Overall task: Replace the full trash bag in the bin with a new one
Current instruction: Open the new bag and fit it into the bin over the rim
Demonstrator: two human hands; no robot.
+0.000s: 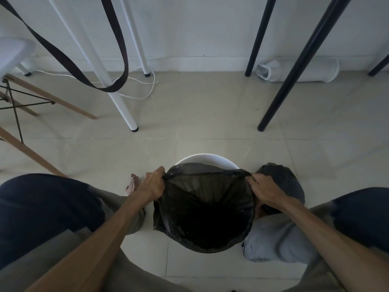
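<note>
A white round bin (207,158) stands on the tiled floor between my knees. A black trash bag (202,209) hangs open inside it, its mouth stretched wide. My left hand (152,185) grips the bag's rim at the left side. At the right side my right hand (264,189) pinches the rim too. The bag's edge covers the near part of the bin; the far white rim shows bare. A tied, filled dark bag (282,178) sits on the floor just right of the bin, partly hidden behind my right hand.
White table legs (117,102) and black legs (294,81) stand ahead. A wooden-legged chair (31,95) is at the left, a dark strap (117,60) hangs down, a white cable (145,89) lies by the wall. My bare foot (132,184) rests left of the bin.
</note>
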